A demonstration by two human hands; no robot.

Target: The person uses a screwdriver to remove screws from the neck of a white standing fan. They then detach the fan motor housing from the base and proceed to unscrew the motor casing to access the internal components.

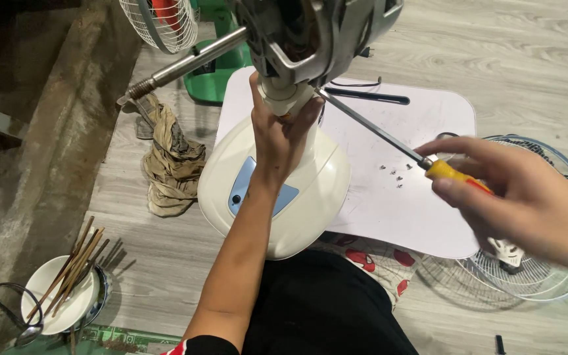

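My left hand (283, 131) grips the white neck of a table fan, just under its bare metal motor housing (310, 33). The fan's cream base (310, 197) with a blue control panel rests near my lap. My right hand (527, 197) holds a screwdriver by its yellow handle (451, 174). Its long steel shaft (369, 125) points up-left, with the tip at the underside of the motor. Several small screws (396, 174) lie on the white board (442, 118) beneath the shaft.
A fan grille (534, 276) lies at the right on the wooden floor. A crumpled rag (169, 164) lies left of the base. A white bowl with chopsticks (60, 296) sits at lower left. Another fan with a green base (212, 72) stands behind.
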